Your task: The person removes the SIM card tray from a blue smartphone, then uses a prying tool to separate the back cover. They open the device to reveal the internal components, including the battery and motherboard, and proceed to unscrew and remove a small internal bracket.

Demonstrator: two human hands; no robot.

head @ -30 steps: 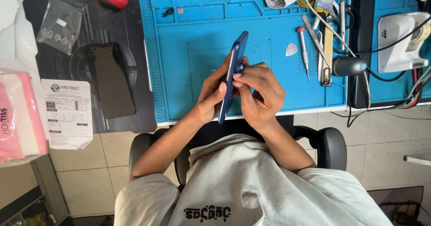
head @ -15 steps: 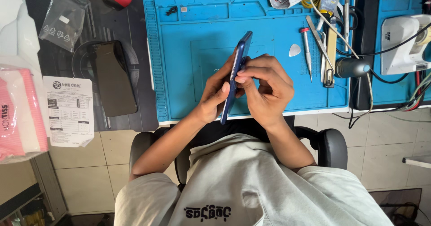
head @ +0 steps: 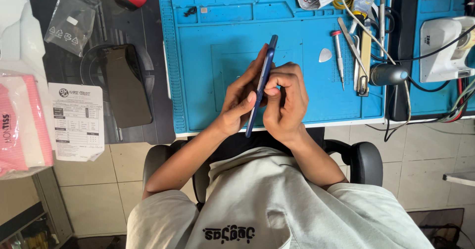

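A blue smartphone (head: 264,76) stands on its long edge above the blue work mat (head: 213,46), seen edge-on. My left hand (head: 237,103) grips it from the left side, thumb along the lower edge. My right hand (head: 284,100) closes on it from the right, fingertips pinched at the phone's middle edge. Both hands sit over the mat's near half, just above the table's front edge.
A dark phone (head: 126,86) lies on a black pad (head: 64,66) to the left, beside a printed paper slip (head: 76,120) and a clear bag (head: 69,24). A white pick (head: 325,55), a screwdriver (head: 339,56), tweezers (head: 352,44) and cables lie at the right. A pink pack (head: 20,125) is far left.
The phone and both hands have stayed over the mat. My right hand's fingers have curled tighter onto the phone's edge, and the view has shifted slightly.
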